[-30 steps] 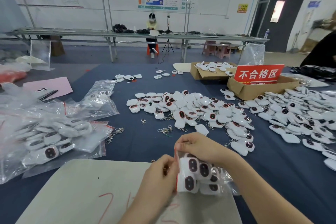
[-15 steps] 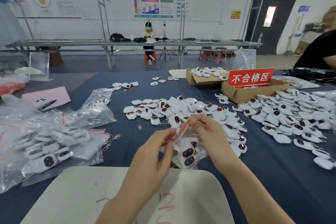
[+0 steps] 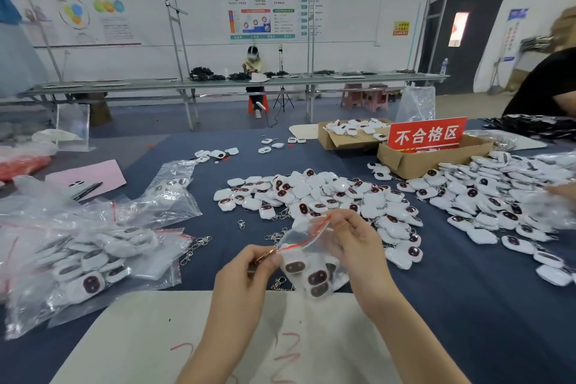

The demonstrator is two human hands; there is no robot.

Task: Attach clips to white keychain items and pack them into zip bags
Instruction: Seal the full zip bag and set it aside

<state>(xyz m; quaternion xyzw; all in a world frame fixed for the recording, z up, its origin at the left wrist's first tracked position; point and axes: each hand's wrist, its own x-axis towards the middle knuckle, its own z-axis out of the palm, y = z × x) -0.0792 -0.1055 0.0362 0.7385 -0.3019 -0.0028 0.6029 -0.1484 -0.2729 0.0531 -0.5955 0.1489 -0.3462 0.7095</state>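
Zip bag (image 3: pixel 312 254) lifted, left hand (image 3: pixel 246 274), right hand (image 3: pixel 355 243) pinching, perhaps unsealed

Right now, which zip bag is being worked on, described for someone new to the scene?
Find the white board on the near edge of the blue table. Above its far edge, the left hand and right hand pinch one small zip bag holding white keychain items. Unlike the bags piled at left, it is off the table.

Far right of you: red sign (image 3: pixel 427 134) standing in a cardboard box (image 3: pixel 405 164). Left: pink sheet (image 3: pixel 99 171), black pen (image 3: pixel 88 190) at its near edge.
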